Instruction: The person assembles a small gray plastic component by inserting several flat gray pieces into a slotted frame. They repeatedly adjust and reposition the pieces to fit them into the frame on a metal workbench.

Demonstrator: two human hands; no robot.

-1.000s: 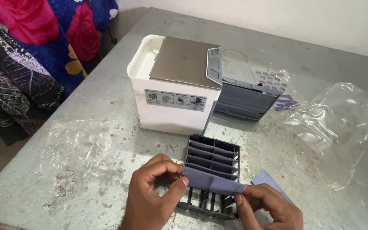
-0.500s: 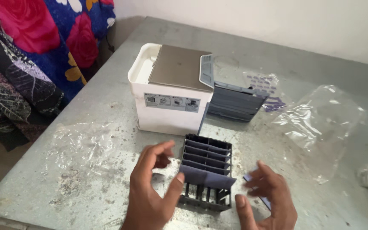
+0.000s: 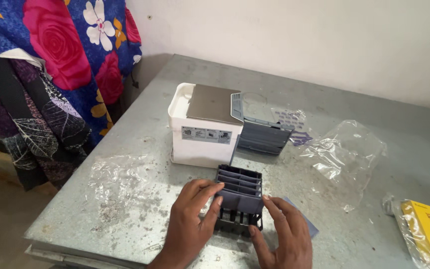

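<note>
grey slatted frame (image 3: 239, 199) between both flat, fingers-forward hands (image 3: 235, 226)

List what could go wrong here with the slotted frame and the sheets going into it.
1. The dark slotted frame sits near the table's front edge; a push from the left hand or right hand might slide it off.
2. The blue-grey sheet lies bent across the frame; pressing could crease it.
3. A spare sheet lies half under the right hand and could get crumpled.
</note>
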